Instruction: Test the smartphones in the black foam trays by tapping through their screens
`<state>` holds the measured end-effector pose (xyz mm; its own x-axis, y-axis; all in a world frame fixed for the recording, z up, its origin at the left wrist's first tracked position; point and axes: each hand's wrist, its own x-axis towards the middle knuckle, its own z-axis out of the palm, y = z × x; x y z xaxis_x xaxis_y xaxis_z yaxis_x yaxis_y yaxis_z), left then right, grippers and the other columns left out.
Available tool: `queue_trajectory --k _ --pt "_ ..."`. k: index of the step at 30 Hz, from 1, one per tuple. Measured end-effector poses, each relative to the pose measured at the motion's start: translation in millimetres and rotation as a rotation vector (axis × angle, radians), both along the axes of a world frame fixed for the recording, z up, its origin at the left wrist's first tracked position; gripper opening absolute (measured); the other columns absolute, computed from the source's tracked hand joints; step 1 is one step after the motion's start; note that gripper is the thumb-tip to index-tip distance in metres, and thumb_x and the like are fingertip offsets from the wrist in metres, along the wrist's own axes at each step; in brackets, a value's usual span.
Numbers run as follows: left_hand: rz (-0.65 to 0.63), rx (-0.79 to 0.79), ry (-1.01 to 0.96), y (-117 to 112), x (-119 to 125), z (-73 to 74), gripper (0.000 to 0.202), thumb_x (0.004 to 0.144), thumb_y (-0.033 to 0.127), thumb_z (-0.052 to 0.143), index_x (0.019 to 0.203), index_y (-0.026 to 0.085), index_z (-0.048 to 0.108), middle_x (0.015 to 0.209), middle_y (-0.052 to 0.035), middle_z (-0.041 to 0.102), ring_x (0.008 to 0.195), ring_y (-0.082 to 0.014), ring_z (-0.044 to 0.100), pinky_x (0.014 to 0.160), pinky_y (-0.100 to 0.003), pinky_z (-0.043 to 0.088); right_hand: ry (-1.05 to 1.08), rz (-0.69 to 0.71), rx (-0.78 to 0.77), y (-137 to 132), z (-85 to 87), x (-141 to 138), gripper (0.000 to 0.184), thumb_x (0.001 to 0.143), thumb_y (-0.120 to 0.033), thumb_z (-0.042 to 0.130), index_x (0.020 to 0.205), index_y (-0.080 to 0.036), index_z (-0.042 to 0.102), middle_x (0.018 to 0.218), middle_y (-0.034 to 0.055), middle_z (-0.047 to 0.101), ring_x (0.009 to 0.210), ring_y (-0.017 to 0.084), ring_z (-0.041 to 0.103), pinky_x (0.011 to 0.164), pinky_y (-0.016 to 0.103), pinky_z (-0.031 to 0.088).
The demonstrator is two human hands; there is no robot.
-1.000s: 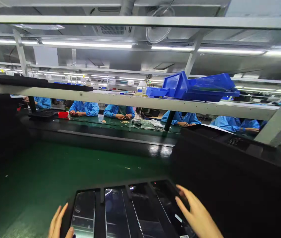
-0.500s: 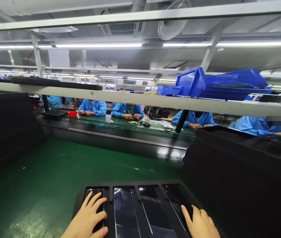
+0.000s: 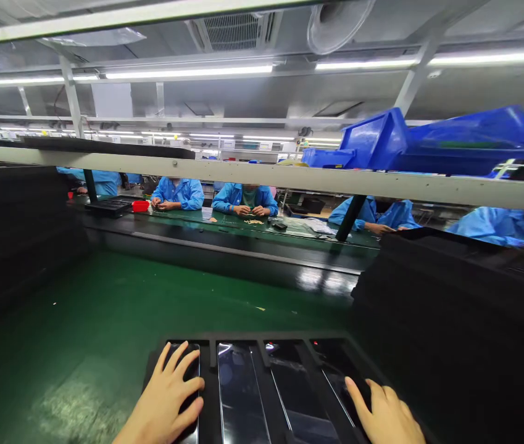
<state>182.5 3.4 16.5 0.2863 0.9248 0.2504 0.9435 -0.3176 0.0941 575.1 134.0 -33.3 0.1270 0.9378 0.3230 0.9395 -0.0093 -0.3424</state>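
Observation:
A black tray (image 3: pixel 213 385) lies at the bottom centre with several dark, glossy phone-like panels in its slots. My left hand (image 3: pixel 169 391) rests with spread fingers over the leftmost panel (image 3: pixel 191 369), covering much of it. Beside it, a second panel (image 3: pixel 242 394) lies uncovered, and a third panel (image 3: pixel 296 391) sits to its right. At the tray's right side is my right hand (image 3: pixel 386 410), fingers apart, touching or just over the rightmost panel (image 3: pixel 333 370). Its lower part is cut off by the frame. Neither hand grips anything visible.
Dark stacks rise at the left (image 3: pixel 12 234) and right (image 3: pixel 451 327) of the green table (image 3: pixel 118 302). A white shelf beam (image 3: pixel 243 171) crosses ahead, carrying blue bins (image 3: pixel 451 142). Beyond it, several people in blue coats work at a bench with a red container (image 3: pixel 140 206).
The whole view has shifted slightly, with the tray and hands now a little further right and higher in the picture. Both hands keep nearly the same pose over the panels.

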Motion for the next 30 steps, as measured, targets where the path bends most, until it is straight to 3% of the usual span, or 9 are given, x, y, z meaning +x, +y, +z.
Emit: queue_trajectory --k 4,9,11,14,17,21,30 --pt "0.038 -0.065 0.017 1 3 14.1 0.025 0.089 0.031 0.041 0.099 0.034 0.064 0.127 -0.0045 0.056 0.128 -0.0316 0.04 0.1 -0.069 0.029 -0.102 -0.021 -0.057 -5 12.3 -8 0.056 0.081 -0.049 0.026 0.098 -0.009 0.061 0.098 0.0199 0.062 0.091 0.032 0.06 0.077 0.046 0.048" --pt "-0.015 -0.038 -0.033 -1 -6 9.3 0.026 0.089 0.034 0.044 0.105 0.034 0.065 0.134 -0.0064 0.049 0.13 -0.0339 0.035 0.1 -0.068 0.03 -0.281 -0.06 -0.011 -21 32.8 -24 0.054 0.087 -0.041 0.026 0.098 -0.003 0.063 0.094 0.0222 0.063 0.085 0.032 0.059 0.072 0.044 0.046" --pt "-0.057 -0.014 -0.055 -1 -5 8.8 0.029 0.089 0.034 0.044 0.112 0.031 0.062 0.137 -0.0077 0.045 0.131 -0.0332 0.033 0.102 -0.062 0.033 -0.304 -0.092 0.003 -29 41.4 -31 0.054 0.09 -0.04 0.024 0.105 -0.003 0.061 0.099 0.0232 0.062 0.09 0.034 0.057 0.073 0.045 0.045" --pt "-0.14 -0.043 -0.037 5 12 20.1 0.032 0.09 0.035 0.045 0.118 0.028 0.058 0.138 -0.0095 0.045 0.131 -0.0314 0.034 0.1 -0.054 0.04 -0.246 -0.067 0.063 -39 50.4 -47 0.051 0.092 -0.037 0.025 0.117 -0.004 0.055 0.104 0.022 0.061 0.094 0.033 0.056 0.077 0.044 0.042" --pt "-0.295 -0.059 0.047 23 44 37.6 0.035 0.088 0.04 0.048 0.119 0.026 0.058 0.137 -0.0105 0.047 0.128 -0.0304 0.038 0.1 -0.05 0.041 -0.191 0.117 0.037 -47 49.7 -72 0.045 0.092 -0.034 0.027 0.116 -0.009 0.056 0.098 0.0169 0.065 0.09 0.029 0.057 0.078 0.041 0.041" --pt "-0.37 -0.044 0.067 51 79 45.4 0.03 0.088 0.042 0.048 0.111 0.029 0.063 0.139 -0.0052 0.045 0.127 -0.0263 0.04 0.105 -0.046 0.035 -0.168 0.199 -0.011 -53 40.1 -100 0.04 0.089 -0.034 0.036 0.116 -0.012 0.056 0.098 0.0146 0.066 0.09 0.027 0.057 0.078 0.038 0.041" --pt "-0.36 -0.006 0.103 64 83 36.7 0.025 0.089 0.04 0.048 0.1 0.029 0.067 0.131 -0.0035 0.052 0.125 -0.0234 0.042 0.109 -0.046 0.026 -0.016 0.238 -0.034 -52 40.0 -98 0.04 0.089 -0.035 0.037 0.12 -0.013 0.049 0.096 0.0109 0.066 0.092 0.025 0.059 0.083 0.038 0.042"
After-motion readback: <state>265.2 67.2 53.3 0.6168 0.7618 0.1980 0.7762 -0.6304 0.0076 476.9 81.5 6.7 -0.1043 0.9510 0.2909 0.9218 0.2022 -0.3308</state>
